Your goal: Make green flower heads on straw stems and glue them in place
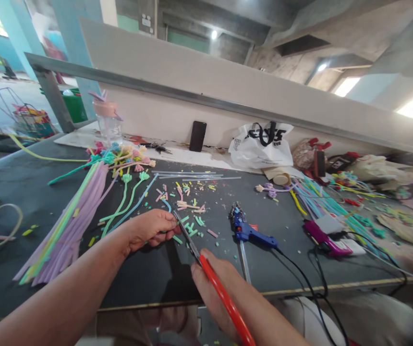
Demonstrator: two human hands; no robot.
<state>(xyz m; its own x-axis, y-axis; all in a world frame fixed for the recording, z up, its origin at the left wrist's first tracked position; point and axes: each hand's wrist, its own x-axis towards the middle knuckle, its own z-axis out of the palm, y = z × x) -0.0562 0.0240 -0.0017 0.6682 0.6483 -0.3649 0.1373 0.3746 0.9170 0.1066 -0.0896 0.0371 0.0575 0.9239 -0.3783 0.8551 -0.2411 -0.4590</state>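
Observation:
My left hand [159, 228] is closed in a pinch over the middle of the dark table, with a short blue strip [166, 205] rising from its fingertips. Closed round a long tool with red handles [223, 298] is my right hand [213, 276]. The tool's narrow metal end [186, 234] points up and left, reaching my left fingertips. Whether its jaws are apart cannot be made out. Small green cut pieces [191, 229] lie just beyond it, and pink pieces [188, 205] lie farther back.
Purple and green strips [80, 216] lie at the left, beside a clear cup [108, 125]. A blue glue gun [253, 234] with a cord lies right of my hands. A phone [197, 136] and a white bag [262, 146] stand at the back; more strips [318, 206] lie right.

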